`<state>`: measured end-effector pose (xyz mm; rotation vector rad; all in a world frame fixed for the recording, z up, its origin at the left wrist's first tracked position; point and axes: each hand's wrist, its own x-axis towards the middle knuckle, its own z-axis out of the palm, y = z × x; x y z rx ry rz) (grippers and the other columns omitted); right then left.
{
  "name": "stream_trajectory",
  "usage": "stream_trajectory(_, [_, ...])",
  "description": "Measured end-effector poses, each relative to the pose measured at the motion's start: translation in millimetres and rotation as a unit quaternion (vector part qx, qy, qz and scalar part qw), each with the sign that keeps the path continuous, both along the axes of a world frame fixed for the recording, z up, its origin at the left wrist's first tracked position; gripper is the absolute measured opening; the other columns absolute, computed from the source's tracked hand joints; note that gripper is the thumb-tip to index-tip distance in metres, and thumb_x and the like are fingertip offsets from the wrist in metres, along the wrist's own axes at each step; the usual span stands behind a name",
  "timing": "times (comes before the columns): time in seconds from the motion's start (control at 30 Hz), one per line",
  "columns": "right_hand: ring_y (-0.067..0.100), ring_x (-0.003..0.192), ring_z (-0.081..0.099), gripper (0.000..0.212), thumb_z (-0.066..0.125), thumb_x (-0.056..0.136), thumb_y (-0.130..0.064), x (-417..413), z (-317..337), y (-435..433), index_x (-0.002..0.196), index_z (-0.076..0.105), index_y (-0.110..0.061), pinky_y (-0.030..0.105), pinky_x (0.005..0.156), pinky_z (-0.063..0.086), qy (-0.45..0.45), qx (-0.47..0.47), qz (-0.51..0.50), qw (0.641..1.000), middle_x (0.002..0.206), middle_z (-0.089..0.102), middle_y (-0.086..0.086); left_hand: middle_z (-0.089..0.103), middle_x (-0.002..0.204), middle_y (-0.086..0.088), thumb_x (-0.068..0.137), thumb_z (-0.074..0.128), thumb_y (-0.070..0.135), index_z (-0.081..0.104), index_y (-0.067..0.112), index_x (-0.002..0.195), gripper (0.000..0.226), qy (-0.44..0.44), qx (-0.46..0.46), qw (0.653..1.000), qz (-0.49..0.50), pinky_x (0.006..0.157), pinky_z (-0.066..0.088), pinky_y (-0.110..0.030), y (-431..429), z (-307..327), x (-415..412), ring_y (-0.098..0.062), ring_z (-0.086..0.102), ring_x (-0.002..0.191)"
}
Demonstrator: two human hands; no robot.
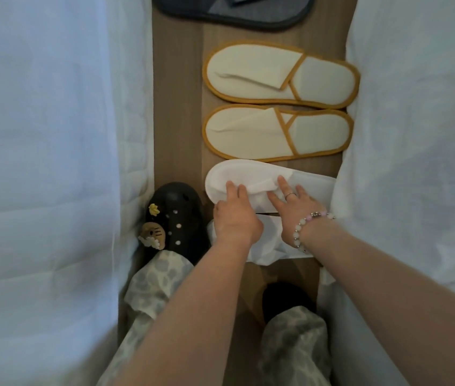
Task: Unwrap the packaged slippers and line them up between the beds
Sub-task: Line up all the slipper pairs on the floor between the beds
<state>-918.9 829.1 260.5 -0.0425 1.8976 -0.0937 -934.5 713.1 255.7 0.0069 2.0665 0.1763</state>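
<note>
A white slipper (251, 174) lies sideways on the wooden floor (176, 107) between two beds. My left hand (234, 213) rests on its toe part with fingers straight. My right hand (290, 207), wearing a ring and a bead bracelet, presses flat on its strap and middle. Beneath both hands, nearer to me, lies another white slipper (268, 240), mostly hidden. Beyond the white one two cream slippers with orange trim (279, 73) (276, 132) lie side by side. A dark grey slipper (234, 15) lies at the top edge.
White bedding hangs on the left (48, 162) and right (415, 162), leaving a narrow floor strip. My black clog with charms (176, 218) stands left of the slippers. My other foot (284, 299) and patterned trouser legs fill the near floor.
</note>
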Motion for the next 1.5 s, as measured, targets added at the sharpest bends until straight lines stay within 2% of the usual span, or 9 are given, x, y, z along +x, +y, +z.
stream_trajectory(0.37, [0.032,0.146,-0.002,0.081,0.047,0.095,-0.018,16.9,-3.9,5.4,0.150,-0.012,-0.023,0.041,0.117,0.016,-0.010,-0.011,0.016,1.000,0.156,-0.023,0.001,0.024,0.145,-0.007,0.089,0.054,0.020,0.023,0.015,0.144,0.063,0.007,-0.010,0.999,-0.049,0.103,0.037,-0.037,-3.1,7.4,12.9,-0.028,0.035,0.126])
stream_trajectory(0.5, [0.035,0.145,-0.004,0.087,0.054,0.092,-0.022,20.5,-3.3,-1.7,0.151,-0.009,-0.020,0.042,0.117,0.012,0.057,-0.008,0.000,0.998,0.157,-0.018,0.008,0.002,0.156,-0.008,0.087,0.057,0.026,0.002,0.016,0.150,0.084,0.060,-0.044,0.990,-0.121,0.112,0.025,-0.041,-8.6,6.0,15.6,-0.033,0.015,0.141])
stream_trajectory(0.63, [0.039,0.144,-0.009,0.096,0.059,0.091,-0.027,25.8,-9.7,-3.1,0.149,-0.017,-0.022,0.045,0.117,0.012,0.113,0.018,-0.011,0.993,0.155,-0.023,0.015,-0.023,0.155,-0.011,0.085,0.063,0.039,-0.021,0.016,0.147,0.107,0.113,-0.046,0.955,-0.271,0.117,0.006,-0.048,-11.8,-1.0,24.3,-0.039,-0.014,0.144])
stream_trajectory(0.73, [0.042,0.144,-0.005,0.096,0.060,0.091,-0.021,34.7,-17.0,-4.4,0.149,-0.017,-0.024,0.046,0.113,0.026,0.095,0.021,-0.049,0.994,0.155,-0.022,0.018,-0.028,0.154,-0.011,0.083,0.065,0.044,-0.025,0.016,0.145,0.113,0.127,-0.043,0.941,-0.309,0.115,-0.003,-0.052,-14.0,-11.4,33.4,-0.042,-0.020,0.141])
stream_trajectory(0.93, [0.050,0.137,0.017,0.060,0.040,0.098,-0.009,46.3,-23.9,-8.6,0.147,0.005,-0.014,0.040,0.096,0.046,0.145,0.018,0.000,0.989,0.151,0.008,0.026,-0.018,0.157,-0.009,0.095,0.050,0.034,-0.016,0.015,0.148,0.087,0.135,-0.042,0.954,-0.264,0.116,0.008,-0.050,-11.9,-22.3,49.9,-0.046,-0.008,0.142])
stream_trajectory(1.13, [0.054,0.114,0.047,0.045,0.029,0.099,-0.002,46.5,-29.2,-13.9,0.141,0.013,-0.006,0.046,0.091,0.047,0.177,0.033,0.063,0.982,0.135,0.032,0.031,-0.006,0.156,-0.014,0.095,0.052,0.032,-0.009,0.013,0.148,0.083,0.150,-0.050,0.949,-0.271,0.117,0.011,-0.048,-8.2,-25.0,55.2,-0.046,0.004,0.142])
stream_trajectory(1.23, [0.056,0.114,0.048,0.049,0.023,0.099,0.001,47.8,-32.5,-16.1,0.145,0.006,-0.006,0.049,0.092,0.046,0.167,0.036,0.071,0.983,0.134,0.037,0.033,-0.002,0.156,-0.014,0.093,0.054,0.032,-0.003,0.013,0.147,0.081,0.146,-0.051,0.951,-0.269,0.116,0.012,-0.049,-6.1,-21.3,52.1,-0.047,0.005,0.141])
stream_trajectory(1.33, [0.053,0.118,0.047,0.053,0.027,0.100,-0.003,44.4,-23.9,-17.7,0.147,0.004,-0.007,0.046,0.093,0.047,0.129,0.039,0.051,0.990,0.138,0.035,0.031,-0.002,0.156,-0.014,0.093,0.053,0.034,0.002,0.011,0.147,0.078,0.139,-0.062,0.940,-0.304,0.115,0.000,-0.054,-0.2,-9.3,43.8,-0.049,-0.004,0.141])
stream_trajectory(1.5, [0.042,0.127,0.039,0.041,0.026,0.100,-0.007,8.0,35.8,-5.4,0.140,0.021,0.000,0.040,0.092,0.045,0.132,0.043,0.045,0.989,0.143,0.032,0.025,0.001,0.158,-0.013,0.094,0.050,0.033,0.011,0.010,0.148,0.070,0.156,-0.038,0.934,-0.319,0.113,-0.008,-0.056,20.4,46.5,10.2,-0.038,-0.009,0.144])
